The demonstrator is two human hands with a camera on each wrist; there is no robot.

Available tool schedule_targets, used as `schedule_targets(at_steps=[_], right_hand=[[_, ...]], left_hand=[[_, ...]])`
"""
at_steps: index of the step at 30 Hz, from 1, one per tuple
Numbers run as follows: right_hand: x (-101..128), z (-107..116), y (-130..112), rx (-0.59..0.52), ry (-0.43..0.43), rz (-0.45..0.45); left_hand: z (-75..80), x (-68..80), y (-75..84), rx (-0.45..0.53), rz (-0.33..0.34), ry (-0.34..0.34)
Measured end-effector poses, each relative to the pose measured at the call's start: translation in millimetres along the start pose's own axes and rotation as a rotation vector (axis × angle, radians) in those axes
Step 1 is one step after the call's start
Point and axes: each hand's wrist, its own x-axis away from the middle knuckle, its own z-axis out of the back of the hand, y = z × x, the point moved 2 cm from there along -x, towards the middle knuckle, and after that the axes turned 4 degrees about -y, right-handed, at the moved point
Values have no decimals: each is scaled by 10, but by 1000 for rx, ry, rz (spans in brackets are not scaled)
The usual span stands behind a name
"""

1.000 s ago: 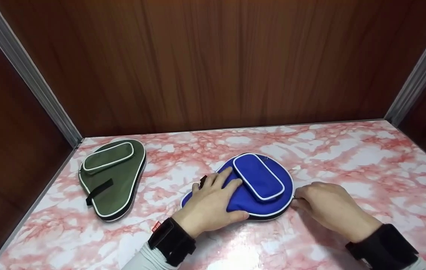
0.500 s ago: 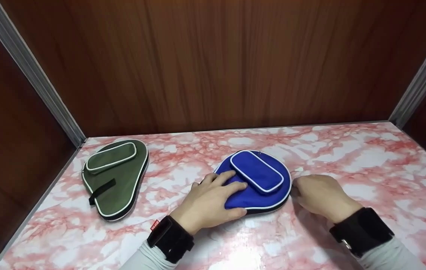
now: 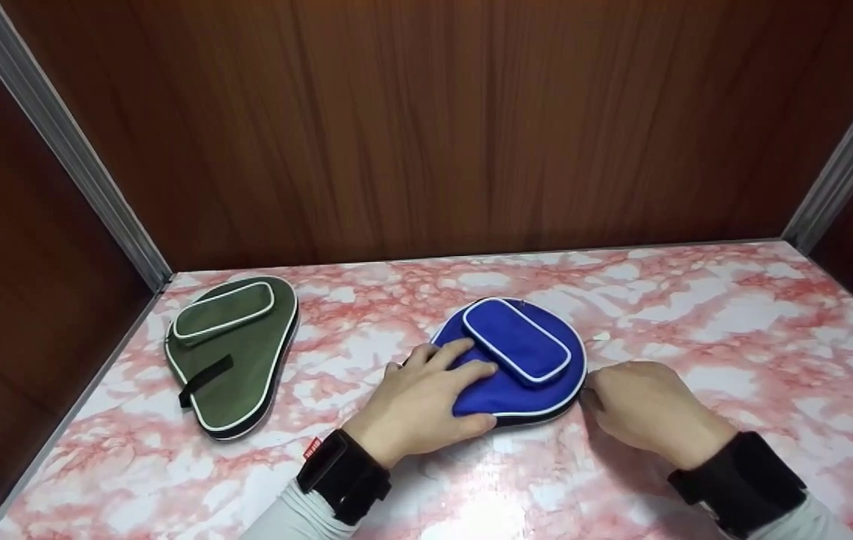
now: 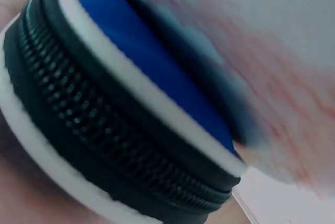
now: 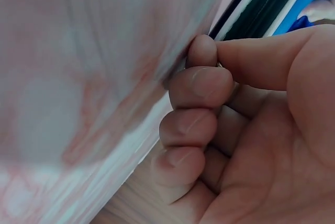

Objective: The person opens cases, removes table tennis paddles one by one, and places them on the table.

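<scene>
My left hand (image 3: 430,409) lies fingers spread and relaxed over the bright blue, paddle-shaped fabric case (image 3: 500,395), clenched round nothing, thumb along the near edge. The case lies flat at about the middle of the red-and-white marbled tabletop (image 3: 283,495), its broad round end toward my right; my hand covers much of the narrower part.

On its upper face sits a raised blue pocket (image 3: 518,340), a rounded rectangle set at a slant and outlined in white. White piping (image 4: 125,71) also rims the whole case, and below it runs a thick black side band (image 4: 107,89) carrying a dark, coarse-toothed zipper (image 4: 78,103).

My right hand (image 3: 647,409) is at the round end, fingers curled in, thumb and forefinger pinching at the zipper; a glint of metal shows there, though most of what they grasp is hidden.

Well apart to my left lies an olive-green case (image 3: 242,367) of the same outline, with its own white-edged pocket, a short black strap (image 3: 207,377) and its narrow end toward me.
</scene>
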Motion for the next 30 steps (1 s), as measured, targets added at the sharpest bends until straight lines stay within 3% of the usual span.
schedule_targets(at_steps=[10,19,24,27,30], right_hand=[[45,29,-168,-24,11,47],[44,16,-259,-59,44,145],[24,6,-329,-51,67,132],[16,3,-338,-25,76,110],[-11,8,-310,1,81,83]], left_hand=[[-1,-3,1,-21,-2,-8],[-19,7,24,-39,11,47],[-40,-5,47,-66,33,73],[-33,1,52,-40,36,58],[8,30,42,46,11,2]])
